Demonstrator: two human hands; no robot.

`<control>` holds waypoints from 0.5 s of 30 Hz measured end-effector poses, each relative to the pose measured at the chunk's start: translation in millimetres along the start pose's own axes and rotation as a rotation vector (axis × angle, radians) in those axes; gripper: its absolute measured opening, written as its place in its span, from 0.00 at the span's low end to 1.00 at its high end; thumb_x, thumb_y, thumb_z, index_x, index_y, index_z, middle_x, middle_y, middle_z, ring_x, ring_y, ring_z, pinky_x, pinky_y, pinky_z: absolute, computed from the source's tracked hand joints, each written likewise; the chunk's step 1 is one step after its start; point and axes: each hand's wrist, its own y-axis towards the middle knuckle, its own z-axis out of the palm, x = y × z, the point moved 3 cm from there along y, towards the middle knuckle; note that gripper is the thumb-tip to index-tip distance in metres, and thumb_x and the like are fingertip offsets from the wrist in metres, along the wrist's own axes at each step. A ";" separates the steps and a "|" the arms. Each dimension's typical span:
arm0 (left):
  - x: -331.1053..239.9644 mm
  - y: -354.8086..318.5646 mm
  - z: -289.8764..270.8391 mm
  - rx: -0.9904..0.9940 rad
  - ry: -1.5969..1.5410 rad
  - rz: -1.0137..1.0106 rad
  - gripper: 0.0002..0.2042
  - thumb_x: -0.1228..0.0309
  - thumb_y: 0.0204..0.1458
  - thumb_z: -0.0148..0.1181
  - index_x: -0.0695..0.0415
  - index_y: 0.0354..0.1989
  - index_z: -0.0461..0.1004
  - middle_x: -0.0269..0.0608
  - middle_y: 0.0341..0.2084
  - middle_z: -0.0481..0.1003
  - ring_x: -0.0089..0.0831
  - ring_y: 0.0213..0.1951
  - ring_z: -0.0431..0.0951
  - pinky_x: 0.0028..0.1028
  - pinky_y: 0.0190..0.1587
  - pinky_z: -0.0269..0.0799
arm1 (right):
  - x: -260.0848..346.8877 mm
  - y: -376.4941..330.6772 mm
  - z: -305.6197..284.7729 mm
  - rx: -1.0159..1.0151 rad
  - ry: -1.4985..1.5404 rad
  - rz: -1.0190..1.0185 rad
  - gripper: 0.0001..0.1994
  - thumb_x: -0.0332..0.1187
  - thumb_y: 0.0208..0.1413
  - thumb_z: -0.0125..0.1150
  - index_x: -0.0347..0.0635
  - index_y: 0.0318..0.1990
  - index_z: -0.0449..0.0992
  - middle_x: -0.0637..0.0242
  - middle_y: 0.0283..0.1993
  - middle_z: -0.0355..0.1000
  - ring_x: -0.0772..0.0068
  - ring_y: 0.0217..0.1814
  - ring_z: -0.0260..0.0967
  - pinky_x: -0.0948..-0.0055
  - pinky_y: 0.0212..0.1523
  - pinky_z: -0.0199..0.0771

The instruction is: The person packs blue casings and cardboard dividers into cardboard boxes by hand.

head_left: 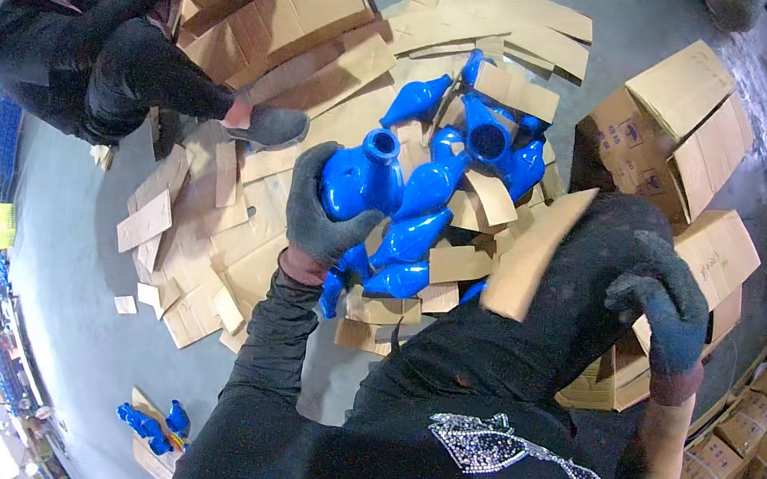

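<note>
My left hand (332,216), in a dark grey glove, is wrapped round a glossy blue vase (361,180) with its round mouth tipped up. Just right of it lie several more blue vases (411,236), heaped among cardboard pieces. One of these vases (489,137) shows a wide, dark opening. My right hand (665,312), also gloved, rests by my bent knee (605,246), its fingers curved and apart, with nothing visible in them. A loose cardboard strip (538,255) leans against that leg.
Flattened cardboard (290,193) covers the floor ahead. A co-worker (99,60) sits at the upper left beside a cardboard box (279,14), a blue object in a gloved hand. An open carton (670,135) stands at the right. Stacked boxes (740,441) line the right edge.
</note>
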 end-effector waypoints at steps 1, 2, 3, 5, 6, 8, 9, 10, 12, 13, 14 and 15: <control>-0.6 -1.0 1.1 -0.012 -0.007 -0.011 0.41 0.62 0.24 0.72 0.63 0.51 0.61 0.47 0.45 0.66 0.40 0.49 0.67 0.34 0.54 0.62 | -1.8 0.7 -1.0 -0.028 0.071 0.007 0.16 0.24 0.52 0.48 0.33 0.50 0.70 0.62 0.35 0.74 0.76 0.33 0.71 0.80 0.33 0.70; 0.5 -0.2 1.1 -0.009 -0.006 -0.017 0.41 0.62 0.24 0.72 0.63 0.51 0.61 0.47 0.45 0.66 0.40 0.49 0.67 0.34 0.54 0.62 | -3.7 1.3 -2.3 -0.058 0.141 0.015 0.16 0.24 0.52 0.47 0.33 0.49 0.70 0.63 0.31 0.74 0.76 0.30 0.71 0.81 0.30 0.69; 0.8 0.7 1.5 -0.015 0.027 -0.015 0.41 0.61 0.25 0.72 0.63 0.52 0.61 0.48 0.46 0.66 0.40 0.49 0.67 0.34 0.54 0.61 | -3.6 0.7 -4.0 -0.062 0.121 0.015 0.16 0.24 0.53 0.46 0.32 0.49 0.70 0.62 0.31 0.74 0.74 0.29 0.71 0.80 0.30 0.70; 10.4 6.6 5.7 -0.013 0.059 -0.019 0.41 0.61 0.25 0.72 0.63 0.52 0.61 0.48 0.46 0.66 0.41 0.50 0.67 0.34 0.54 0.61 | -3.4 0.2 -6.0 -0.078 0.090 0.000 0.17 0.26 0.53 0.46 0.31 0.50 0.68 0.61 0.30 0.73 0.73 0.28 0.71 0.79 0.28 0.69; 27.7 11.0 7.3 -0.053 0.062 -0.090 0.40 0.60 0.26 0.72 0.63 0.52 0.62 0.49 0.46 0.66 0.42 0.50 0.67 0.34 0.54 0.61 | -3.7 -2.0 -6.9 -0.097 0.062 -0.022 0.18 0.28 0.54 0.45 0.29 0.52 0.66 0.59 0.29 0.73 0.72 0.26 0.70 0.79 0.26 0.69; 65.3 15.6 8.8 -0.086 0.072 -0.167 0.40 0.59 0.27 0.71 0.63 0.52 0.62 0.51 0.47 0.66 0.42 0.50 0.67 0.35 0.54 0.61 | -8.0 -3.8 -6.8 -0.099 0.064 0.002 0.18 0.29 0.54 0.45 0.29 0.52 0.66 0.59 0.30 0.73 0.72 0.27 0.70 0.78 0.27 0.69; 85.4 17.5 8.6 -0.117 0.152 -0.228 0.40 0.58 0.27 0.71 0.63 0.53 0.62 0.52 0.47 0.66 0.43 0.50 0.67 0.35 0.54 0.62 | -7.6 -5.0 -7.3 -0.106 0.062 0.010 0.19 0.29 0.54 0.45 0.29 0.52 0.66 0.59 0.30 0.73 0.72 0.28 0.70 0.78 0.28 0.69; 97.4 19.2 10.5 -0.145 0.233 -0.287 0.41 0.58 0.27 0.71 0.63 0.53 0.63 0.53 0.48 0.66 0.44 0.50 0.67 0.36 0.54 0.62 | -8.5 -6.7 -7.9 -0.110 0.064 0.014 0.19 0.29 0.54 0.45 0.29 0.52 0.66 0.59 0.30 0.73 0.72 0.28 0.70 0.78 0.28 0.69; 114.2 18.9 24.1 -0.128 0.309 -0.273 0.41 0.54 0.28 0.70 0.63 0.53 0.63 0.54 0.47 0.66 0.47 0.50 0.67 0.37 0.53 0.62 | -11.1 -12.2 -9.8 -0.128 0.155 0.006 0.19 0.30 0.54 0.45 0.28 0.52 0.65 0.59 0.31 0.73 0.72 0.30 0.69 0.78 0.30 0.69; 121.9 18.7 34.5 -0.069 0.430 -0.336 0.41 0.53 0.28 0.69 0.63 0.52 0.63 0.54 0.46 0.67 0.47 0.50 0.67 0.37 0.54 0.62 | -11.9 -13.6 -10.1 -0.134 0.158 0.010 0.19 0.30 0.54 0.45 0.28 0.52 0.65 0.59 0.31 0.73 0.72 0.30 0.69 0.78 0.30 0.69; 128.5 16.8 43.8 -0.009 0.550 -0.396 0.41 0.51 0.28 0.68 0.62 0.52 0.63 0.55 0.46 0.67 0.48 0.49 0.67 0.37 0.54 0.62 | -11.6 -14.4 -9.1 -0.122 0.220 0.020 0.17 0.27 0.53 0.47 0.29 0.50 0.68 0.59 0.34 0.73 0.72 0.33 0.70 0.78 0.35 0.69; 129.4 16.6 60.3 0.026 0.564 -0.394 0.40 0.50 0.30 0.67 0.62 0.52 0.64 0.56 0.47 0.67 0.49 0.50 0.67 0.38 0.53 0.63 | -10.6 -17.7 -11.6 -0.130 0.272 0.034 0.16 0.25 0.52 0.49 0.30 0.48 0.70 0.60 0.36 0.73 0.73 0.36 0.71 0.78 0.40 0.70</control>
